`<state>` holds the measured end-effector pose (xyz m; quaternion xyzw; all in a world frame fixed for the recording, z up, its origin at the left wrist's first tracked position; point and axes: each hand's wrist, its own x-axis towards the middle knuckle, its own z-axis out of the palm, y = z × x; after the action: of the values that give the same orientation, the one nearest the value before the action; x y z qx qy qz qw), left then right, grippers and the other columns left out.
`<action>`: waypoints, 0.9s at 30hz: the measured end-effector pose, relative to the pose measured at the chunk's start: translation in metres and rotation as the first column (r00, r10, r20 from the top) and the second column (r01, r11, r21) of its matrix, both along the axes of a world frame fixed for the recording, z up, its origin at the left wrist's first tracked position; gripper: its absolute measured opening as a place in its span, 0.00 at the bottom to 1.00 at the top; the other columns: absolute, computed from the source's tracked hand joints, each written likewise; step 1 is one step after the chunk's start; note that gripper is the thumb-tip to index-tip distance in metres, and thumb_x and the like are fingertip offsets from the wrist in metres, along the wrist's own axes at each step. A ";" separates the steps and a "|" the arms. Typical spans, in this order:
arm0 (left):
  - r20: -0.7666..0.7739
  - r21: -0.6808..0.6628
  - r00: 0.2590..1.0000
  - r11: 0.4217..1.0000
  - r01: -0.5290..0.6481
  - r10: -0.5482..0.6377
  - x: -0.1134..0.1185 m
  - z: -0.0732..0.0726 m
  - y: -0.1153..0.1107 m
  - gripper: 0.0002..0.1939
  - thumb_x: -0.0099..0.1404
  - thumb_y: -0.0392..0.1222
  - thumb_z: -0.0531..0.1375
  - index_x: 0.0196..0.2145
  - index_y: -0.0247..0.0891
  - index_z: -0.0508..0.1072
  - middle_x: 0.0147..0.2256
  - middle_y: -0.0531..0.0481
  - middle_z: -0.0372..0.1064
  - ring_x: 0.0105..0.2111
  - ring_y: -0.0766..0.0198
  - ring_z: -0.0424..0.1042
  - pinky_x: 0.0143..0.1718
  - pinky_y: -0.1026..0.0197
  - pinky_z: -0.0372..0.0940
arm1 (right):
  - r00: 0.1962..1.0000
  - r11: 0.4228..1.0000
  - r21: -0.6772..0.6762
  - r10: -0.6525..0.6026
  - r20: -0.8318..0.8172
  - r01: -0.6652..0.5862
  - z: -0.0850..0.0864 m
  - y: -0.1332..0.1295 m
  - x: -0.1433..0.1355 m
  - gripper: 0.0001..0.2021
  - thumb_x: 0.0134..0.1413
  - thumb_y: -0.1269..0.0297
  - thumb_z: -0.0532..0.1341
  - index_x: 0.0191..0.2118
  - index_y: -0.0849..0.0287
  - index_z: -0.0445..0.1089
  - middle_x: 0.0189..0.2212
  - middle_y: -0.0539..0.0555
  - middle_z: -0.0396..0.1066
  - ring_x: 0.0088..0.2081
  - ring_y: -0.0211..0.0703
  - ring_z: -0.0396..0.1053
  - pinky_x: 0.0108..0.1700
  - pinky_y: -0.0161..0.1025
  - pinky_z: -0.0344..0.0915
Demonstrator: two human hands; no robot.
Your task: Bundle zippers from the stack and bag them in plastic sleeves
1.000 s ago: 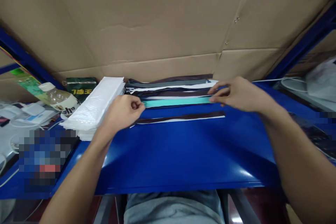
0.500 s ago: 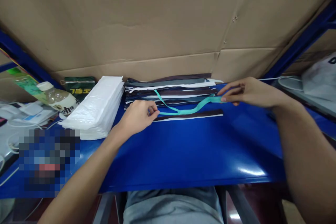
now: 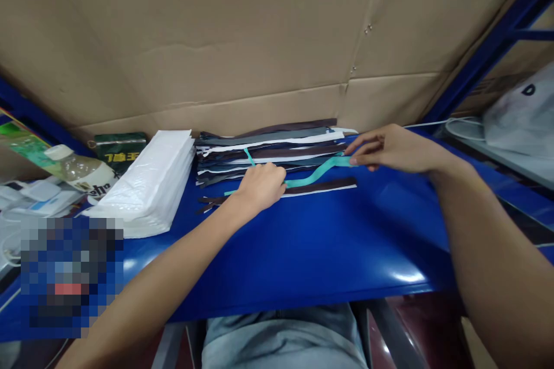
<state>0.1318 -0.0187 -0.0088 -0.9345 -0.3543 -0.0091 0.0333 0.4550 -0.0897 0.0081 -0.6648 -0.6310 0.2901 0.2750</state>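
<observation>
The turquoise strip [image 3: 320, 172] is no longer one straight band but a curve between the two hands, in front of the stacked strips [image 3: 277, 141] on the blue table [image 3: 311, 253]. Its left part is divided: one narrow tail stands up behind the left hand [image 3: 265, 184], and another shows just beside the left wrist. The left fingers are curled tight at the point where the turquoise goes out of sight; they appear to grip it, though whether they pinch a slider cannot be told. The right hand [image 3: 389, 150] holds the far right end between thumb and fingertips. In judgement, the strip is parted to the left of the fist and joined to its right. A brown strip with a white edge [image 3: 324, 187] lies nearer the wearer, partly covered by the left hand. White padded envelopes [image 3: 138, 173] are piled at the left.
</observation>
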 end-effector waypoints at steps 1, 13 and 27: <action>-0.015 0.007 1.000 1.000 0.013 -0.013 0.001 0.000 0.000 0.11 0.70 0.37 0.59 0.37 0.34 0.82 0.37 0.36 0.78 0.35 0.50 0.79 0.33 0.53 0.69 | 1.000 1.000 0.014 -0.005 0.002 0.005 0.001 0.000 0.000 0.20 0.50 0.48 0.74 0.45 0.54 0.83 0.37 0.57 0.83 0.30 0.46 0.74 0.32 0.43 0.74; -0.073 0.142 0.973 0.968 -0.208 0.220 -0.054 0.021 -0.001 0.20 0.79 0.44 0.48 0.53 0.29 0.74 0.49 0.30 0.76 0.42 0.43 0.80 0.42 0.48 0.71 | 0.997 0.997 0.025 -0.069 0.045 0.068 0.011 -0.010 0.002 0.17 0.49 0.53 0.74 0.42 0.59 0.84 0.34 0.59 0.82 0.31 0.47 0.76 0.32 0.42 0.73; -0.124 0.041 0.878 0.886 -0.462 0.463 -0.159 0.044 -0.010 0.18 0.73 0.54 0.55 0.37 0.42 0.79 0.34 0.41 0.79 0.36 0.49 0.77 0.35 0.55 0.63 | 0.994 0.986 -0.153 -0.061 0.087 0.074 -0.014 -0.011 0.081 0.11 0.46 0.56 0.77 0.35 0.53 0.84 0.42 0.59 0.83 0.34 0.58 0.78 0.34 0.50 0.75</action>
<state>-0.0268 -0.0287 0.0349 -0.8213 -0.5641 0.0585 0.0622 0.5364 -0.1008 -0.0058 -0.7165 -0.5945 0.3015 0.2058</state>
